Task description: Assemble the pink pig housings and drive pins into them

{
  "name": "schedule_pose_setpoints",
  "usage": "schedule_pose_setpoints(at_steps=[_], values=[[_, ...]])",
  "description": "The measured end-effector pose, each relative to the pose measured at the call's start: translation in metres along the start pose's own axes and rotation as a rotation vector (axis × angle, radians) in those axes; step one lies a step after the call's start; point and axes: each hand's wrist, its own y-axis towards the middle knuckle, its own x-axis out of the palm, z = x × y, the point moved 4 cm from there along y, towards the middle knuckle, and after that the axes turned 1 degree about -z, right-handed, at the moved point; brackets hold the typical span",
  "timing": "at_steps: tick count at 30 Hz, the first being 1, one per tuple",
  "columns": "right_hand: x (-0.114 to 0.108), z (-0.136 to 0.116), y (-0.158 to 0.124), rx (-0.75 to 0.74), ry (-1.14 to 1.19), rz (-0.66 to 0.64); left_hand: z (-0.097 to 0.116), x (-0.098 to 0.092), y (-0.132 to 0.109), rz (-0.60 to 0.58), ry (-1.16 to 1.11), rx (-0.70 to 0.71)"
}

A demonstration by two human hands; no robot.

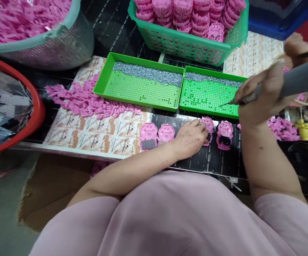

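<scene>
My left hand (190,139) rests on the bench with its fingers curled onto the left edge of a pink plastic casing (207,125). Another pink casing (224,133) with a dark lower window lies just to the right. Two more casings (149,134) sit side by side left of the hand, grey plates in their lower parts. My right hand (262,94) is wrapped round a grey electric screwdriver (300,78). Its thin bit points left, over the right green tray (207,97). Small silvery screws (212,78) lie along that tray's far side.
A second green tray (143,93) also holds screws. Small pink parts (87,97) are heaped left of it. Behind stand a green basket (183,44) of stacked casings and a large tub (71,42). A red basin (37,110) holds grey plates. Another person's hand (298,46) appears, blurred, at upper right.
</scene>
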Motion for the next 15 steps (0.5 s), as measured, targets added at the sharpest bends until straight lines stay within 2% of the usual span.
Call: schedule_pose_setpoints(at_steps=[2,3,6,11,15], values=[[0.002,0.01,0.003,-0.142,-0.146,0.037,0.0,0.0,-0.001,-0.004,0.001,0.009],[0.004,0.016,0.004,-0.151,-0.199,0.023,0.0,0.0,-0.001,-0.007,0.0,0.012],[0.004,0.025,0.002,-0.119,-0.282,-0.005,0.0,-0.001,-0.002,-0.018,-0.001,0.019],[0.003,0.03,0.003,-0.044,-0.252,-0.07,-0.001,-0.002,-0.004,-0.019,-0.002,0.026],[0.006,0.03,0.003,-0.103,-0.198,-0.05,-0.003,0.0,-0.005,0.001,-0.003,0.026]])
